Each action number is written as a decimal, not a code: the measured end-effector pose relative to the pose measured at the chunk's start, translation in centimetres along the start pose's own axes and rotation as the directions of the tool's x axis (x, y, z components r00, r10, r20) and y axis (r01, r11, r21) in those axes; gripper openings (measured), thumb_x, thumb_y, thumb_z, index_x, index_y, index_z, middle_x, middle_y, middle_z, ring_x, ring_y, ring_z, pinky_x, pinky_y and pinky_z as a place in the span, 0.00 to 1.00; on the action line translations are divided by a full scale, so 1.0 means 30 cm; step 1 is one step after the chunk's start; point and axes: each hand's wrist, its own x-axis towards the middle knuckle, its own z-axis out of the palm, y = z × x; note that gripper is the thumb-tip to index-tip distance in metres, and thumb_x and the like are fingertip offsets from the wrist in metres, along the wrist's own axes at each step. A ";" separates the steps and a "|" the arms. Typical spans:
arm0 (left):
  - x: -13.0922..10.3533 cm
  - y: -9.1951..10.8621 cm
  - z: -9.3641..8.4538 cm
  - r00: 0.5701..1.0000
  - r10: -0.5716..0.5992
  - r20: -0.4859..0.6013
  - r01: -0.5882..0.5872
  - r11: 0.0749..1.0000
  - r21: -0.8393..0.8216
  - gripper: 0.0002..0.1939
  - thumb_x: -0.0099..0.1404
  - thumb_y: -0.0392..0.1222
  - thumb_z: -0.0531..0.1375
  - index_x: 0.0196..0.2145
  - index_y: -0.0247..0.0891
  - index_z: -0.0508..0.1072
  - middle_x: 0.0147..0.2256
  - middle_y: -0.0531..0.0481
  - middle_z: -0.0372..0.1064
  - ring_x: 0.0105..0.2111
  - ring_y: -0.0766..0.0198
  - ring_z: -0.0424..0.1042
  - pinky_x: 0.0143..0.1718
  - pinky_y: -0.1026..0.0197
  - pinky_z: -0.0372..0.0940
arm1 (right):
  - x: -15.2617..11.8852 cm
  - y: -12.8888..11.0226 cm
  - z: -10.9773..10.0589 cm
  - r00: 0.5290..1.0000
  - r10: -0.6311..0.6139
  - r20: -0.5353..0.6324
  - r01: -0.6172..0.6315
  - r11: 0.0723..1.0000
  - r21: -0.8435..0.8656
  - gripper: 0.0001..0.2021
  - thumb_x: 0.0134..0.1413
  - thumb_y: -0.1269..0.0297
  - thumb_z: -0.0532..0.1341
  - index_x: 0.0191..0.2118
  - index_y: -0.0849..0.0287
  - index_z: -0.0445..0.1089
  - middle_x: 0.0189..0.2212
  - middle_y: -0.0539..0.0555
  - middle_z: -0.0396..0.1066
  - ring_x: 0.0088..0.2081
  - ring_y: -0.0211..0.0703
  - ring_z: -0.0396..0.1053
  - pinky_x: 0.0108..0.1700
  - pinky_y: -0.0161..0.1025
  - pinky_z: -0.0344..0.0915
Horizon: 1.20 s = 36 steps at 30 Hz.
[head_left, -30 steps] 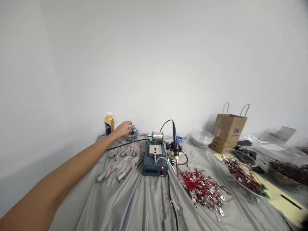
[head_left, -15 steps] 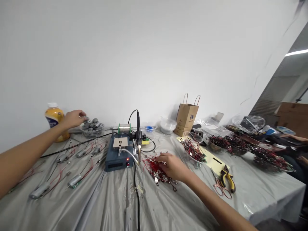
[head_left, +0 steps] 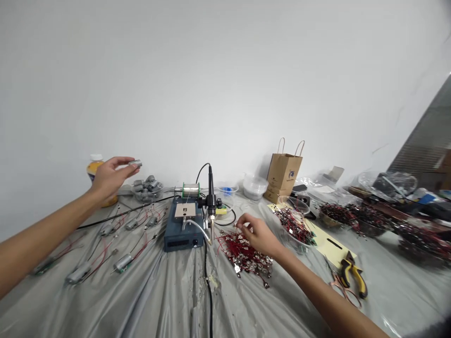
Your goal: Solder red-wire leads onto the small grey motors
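In the head view, a small silver-grey cylindrical metal motor (head_left: 135, 163) is pinched between the thumb and fingertips of the left hand (head_left: 112, 177), raised over the back-left part of the table (head_left: 158, 305), which is covered in grey plastic sheeting. Near the table's back edge, just right of that hand, a clear round plastic bowl (head_left: 159, 196) is filled with similar loose motors.

The right hand (head_left: 260, 236) is held with curled fingers at the upper side of a loose pile of red wire leads with silver metal tabs (head_left: 248, 257), spread in the middle of the table. Whether a lead is gripped there cannot be told.

The motor is best kept in a light fingertip pinch on its smooth sides, so that its ends are left free. From the tangled pile, a single lead is best singled out by its tab and drawn up slowly, so that others are not dragged along. Care is called for at the slim metal tip (head_left: 212, 229) of the black-handled soldering iron (head_left: 210, 202), hung just left of the pile beside a dark blue metal box (head_left: 176, 244); it should be treated as hot.
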 end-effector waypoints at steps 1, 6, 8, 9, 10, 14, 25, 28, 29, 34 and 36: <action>-0.058 0.002 -0.010 0.999 -0.034 0.008 0.034 0.995 -0.098 0.21 0.71 0.39 0.57 0.58 0.28 0.63 0.53 0.43 0.69 0.54 0.60 0.72 0.61 0.52 0.64 | 0.023 0.005 0.002 0.998 0.025 -0.060 -0.020 0.997 0.076 0.11 0.68 0.58 0.49 0.39 0.59 0.63 0.36 0.55 0.73 0.36 0.40 0.70 0.39 0.37 0.66; -0.411 -0.010 -0.043 0.958 -0.221 0.183 0.276 0.887 -0.371 0.17 0.61 0.28 0.62 0.48 0.35 0.75 0.45 0.46 0.75 0.48 0.60 0.77 0.47 0.68 0.74 | 0.111 0.014 0.034 0.962 0.160 -0.223 -0.074 0.933 0.351 0.18 0.69 0.46 0.43 0.43 0.57 0.53 0.29 0.48 0.64 0.25 0.35 0.65 0.27 0.33 0.65; -0.535 -0.016 -0.041 0.903 -0.342 0.260 0.428 0.768 -0.477 0.16 0.60 0.31 0.66 0.46 0.38 0.78 0.42 0.47 0.76 0.43 0.60 0.78 0.39 0.70 0.76 | 0.106 0.017 0.048 0.959 0.190 -0.211 -0.098 0.918 0.384 0.19 0.68 0.44 0.44 0.43 0.57 0.54 0.29 0.48 0.64 0.22 0.34 0.63 0.22 0.33 0.62; -0.586 -0.017 -0.036 0.866 -0.391 0.312 0.500 0.704 -0.505 0.16 0.59 0.33 0.68 0.46 0.40 0.78 0.40 0.48 0.75 0.40 0.61 0.79 0.36 0.70 0.77 | 0.096 0.019 0.052 0.961 0.194 -0.194 -0.107 0.917 0.385 0.20 0.68 0.44 0.45 0.45 0.57 0.56 0.30 0.49 0.66 0.21 0.34 0.63 0.22 0.33 0.61; -0.627 -0.017 -0.030 0.827 -0.430 0.363 0.562 0.654 -0.506 0.17 0.59 0.35 0.70 0.47 0.41 0.79 0.38 0.49 0.75 0.37 0.62 0.78 0.34 0.69 0.77 | 0.083 0.021 0.055 0.966 0.191 -0.173 -0.115 0.920 0.376 0.20 0.67 0.44 0.46 0.47 0.58 0.58 0.31 0.50 0.68 0.22 0.34 0.64 0.22 0.33 0.62; -0.708 -0.003 0.011 0.706 -0.472 0.527 0.697 0.594 -0.401 0.17 0.57 0.40 0.72 0.45 0.45 0.80 0.33 0.51 0.72 0.32 0.65 0.76 0.33 0.70 0.75 | 0.035 0.027 0.042 0.989 0.127 -0.078 -0.107 0.968 0.225 0.16 0.66 0.53 0.53 0.47 0.59 0.69 0.33 0.54 0.75 0.27 0.39 0.68 0.30 0.35 0.64; -0.736 0.039 0.074 0.592 -0.351 0.725 0.674 0.708 -0.208 0.13 0.57 0.48 0.71 0.41 0.51 0.79 0.40 0.51 0.68 0.34 0.61 0.74 0.35 0.62 0.71 | -0.004 0.018 0.014 0.999 0.034 0.031 -0.030 0.993 -0.114 0.10 0.68 0.61 0.52 0.44 0.58 0.68 0.28 0.52 0.70 0.28 0.39 0.64 0.32 0.36 0.53; -0.744 0.049 0.099 0.569 -0.303 0.765 0.652 0.732 -0.195 0.13 0.56 0.48 0.71 0.40 0.51 0.79 0.44 0.49 0.67 0.37 0.60 0.72 0.37 0.60 0.70 | -0.003 0.011 0.015 0.998 0.053 -0.014 -0.054 0.993 -0.107 0.11 0.69 0.60 0.49 0.44 0.58 0.66 0.26 0.50 0.68 0.26 0.39 0.62 0.31 0.35 0.53; -0.745 0.053 0.112 0.569 -0.283 0.772 0.639 0.743 -0.199 0.14 0.55 0.47 0.72 0.40 0.51 0.79 0.44 0.49 0.67 0.38 0.59 0.71 0.39 0.60 0.70 | -0.003 0.006 0.017 0.998 0.054 -0.018 -0.055 0.994 -0.091 0.12 0.69 0.59 0.49 0.45 0.58 0.67 0.26 0.50 0.68 0.26 0.39 0.62 0.30 0.35 0.54; -0.742 0.059 0.187 0.590 -0.268 0.762 0.611 0.765 -0.204 0.19 0.51 0.44 0.74 0.41 0.47 0.79 0.40 0.49 0.70 0.38 0.60 0.68 0.40 0.62 0.65 | -0.007 -0.013 0.037 1.000 -0.012 -0.009 0.012 0.997 0.071 0.14 0.66 0.64 0.52 0.51 0.57 0.71 0.36 0.53 0.76 0.33 0.40 0.70 0.37 0.36 0.64; -0.741 0.052 0.207 0.614 -0.254 0.747 0.606 0.758 -0.242 0.20 0.50 0.43 0.75 0.42 0.45 0.79 0.40 0.49 0.71 0.38 0.62 0.67 0.39 0.63 0.63 | -0.008 -0.013 0.043 0.999 -0.014 -0.043 0.018 0.994 0.106 0.14 0.65 0.65 0.54 0.49 0.57 0.73 0.40 0.54 0.78 0.40 0.43 0.74 0.43 0.38 0.67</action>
